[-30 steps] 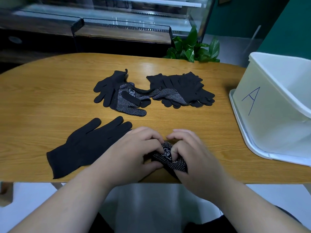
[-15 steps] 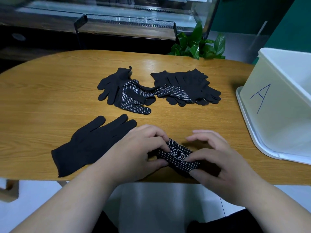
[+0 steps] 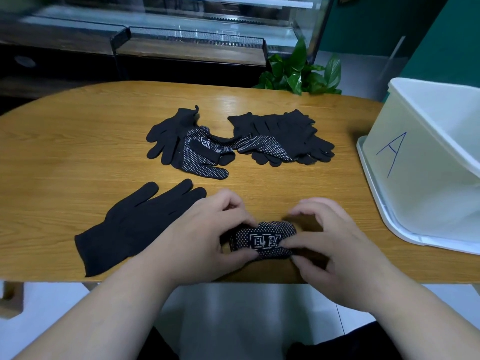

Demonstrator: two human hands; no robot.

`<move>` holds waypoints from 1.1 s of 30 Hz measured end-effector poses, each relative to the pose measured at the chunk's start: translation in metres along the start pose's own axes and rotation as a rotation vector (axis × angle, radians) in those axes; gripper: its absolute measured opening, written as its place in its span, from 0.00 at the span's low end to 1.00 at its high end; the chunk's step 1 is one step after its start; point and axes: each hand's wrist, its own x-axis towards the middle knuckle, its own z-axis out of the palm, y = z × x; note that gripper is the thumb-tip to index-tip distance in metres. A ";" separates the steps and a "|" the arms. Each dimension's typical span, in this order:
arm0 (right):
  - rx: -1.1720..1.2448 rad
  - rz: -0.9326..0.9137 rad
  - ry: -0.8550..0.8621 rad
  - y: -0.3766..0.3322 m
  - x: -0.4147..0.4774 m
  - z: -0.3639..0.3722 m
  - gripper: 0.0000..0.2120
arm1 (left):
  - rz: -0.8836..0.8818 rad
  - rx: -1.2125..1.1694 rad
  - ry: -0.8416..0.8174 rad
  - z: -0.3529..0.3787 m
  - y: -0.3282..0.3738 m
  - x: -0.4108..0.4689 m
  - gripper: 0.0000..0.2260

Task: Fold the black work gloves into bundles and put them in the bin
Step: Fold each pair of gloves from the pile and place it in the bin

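Near the front left edge of the bench (image 3: 65,152) a single black glove (image 3: 135,229) lies flat, back up, fingers pointing toward the far edge. Just beside it, the left hand (image 3: 197,240) has its fingers curled over the left end of a half-made bundle (image 3: 263,240), with the thumb tucked along the near side. The bundle sits close to the front edge, about midway along it, dotted palm and white logo facing up. Beyond it, toward the middle of the bench, a loose heap of gloves (image 3: 283,136) waits, some overlapping.

The right hand (image 3: 335,245) pinches the bundle's right end, thumb on the near face and fingers arched over the top; those fingertips are blurred, so I cannot tell how firmly they press. At the right edge stands the white bin (image 3: 428,178), marked with an A, well apart from the bundle.

The knit looks light, soft and springy, so the roll will probably open if it is let go. The rubber dots should give good grip. It is best held across the middle, squeezing all the layers together, and not by a loose cuff or a finger.
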 end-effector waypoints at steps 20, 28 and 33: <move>0.233 0.157 -0.101 -0.002 0.019 -0.001 0.22 | -0.229 0.021 -0.056 0.010 0.017 0.019 0.09; 0.068 0.321 -0.081 0.003 0.005 -0.020 0.11 | -0.257 0.023 -0.113 0.010 0.035 0.014 0.06; 0.143 0.340 -0.245 0.000 0.000 -0.037 0.06 | -0.298 0.037 -0.143 0.009 0.037 0.018 0.07</move>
